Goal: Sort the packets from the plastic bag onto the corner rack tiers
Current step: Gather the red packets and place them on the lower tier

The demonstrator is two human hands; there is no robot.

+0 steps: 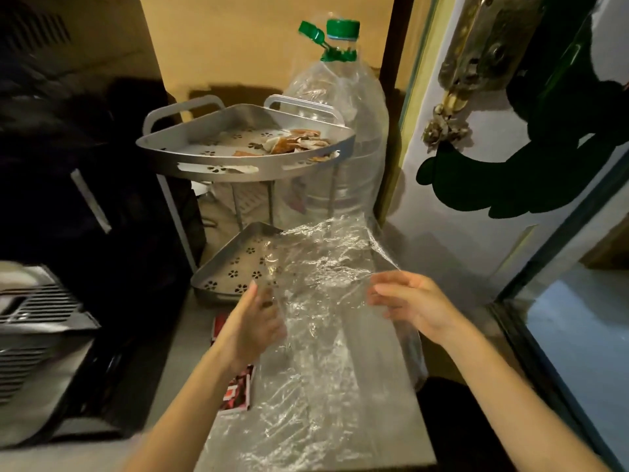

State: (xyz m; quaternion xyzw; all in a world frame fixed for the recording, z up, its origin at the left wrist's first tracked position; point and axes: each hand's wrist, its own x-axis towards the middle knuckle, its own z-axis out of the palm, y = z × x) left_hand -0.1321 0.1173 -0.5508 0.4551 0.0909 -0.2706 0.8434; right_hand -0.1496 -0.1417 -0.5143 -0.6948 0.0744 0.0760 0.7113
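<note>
The task looks close to its end. The clear plastic bag point(326, 301) is stretched between both hands and appears empty; no packet shows through its crinkled film. The left hand point(250, 327) holds the bag's left edge, though whether the fingers pinch it or only press against it cannot be told. The right hand point(410, 306) grips the right edge with fingers curled on the film. The bag hangs over the counter point(190, 338) and partly covers the lower tier point(235, 264) of the corner rack.

A heap of small orange and white packets point(299, 143) lies on the upper tier point(238, 158), toward its right side. The visible part of the lower tier is bare perforated metal, so if both tiers are meant to hold packets, some sorting may remain. What lies under the film there is hidden.

A red patterned box point(238, 390) lies flat on the counter beneath the left forearm. A large clear water bottle point(343, 131) with a green cap stands just right of the rack, crowding that side. Dark appliances close in on the left.
</note>
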